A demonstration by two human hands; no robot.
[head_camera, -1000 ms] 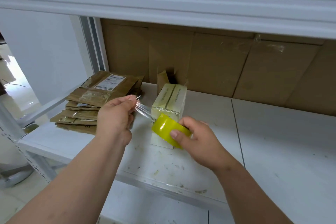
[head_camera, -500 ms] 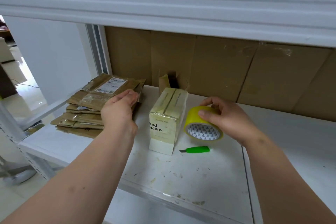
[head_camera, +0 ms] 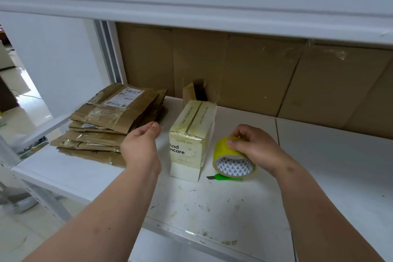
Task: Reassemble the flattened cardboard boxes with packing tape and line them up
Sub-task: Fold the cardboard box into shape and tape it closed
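Yellow tape roll (head_camera: 232,158) is now coming down onto the white shelf (head_camera: 319,176) beside the taped box (head_camera: 192,136), our right hand (head_camera: 253,147) gripping it; a second ago we were pulling tape. Our left hand (head_camera: 141,144), fingers relaxed and holding nothing, is reaching toward the flattened boxes (head_camera: 106,125), so this box seems sealed and we are starting the next.

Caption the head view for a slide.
Right hand grips yellow tape roll beside taped box; left hand nears flattened boxes.

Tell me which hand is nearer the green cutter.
Right. The right hand grips the tape roll just above the green cutter; the left hand is beyond the pale box.
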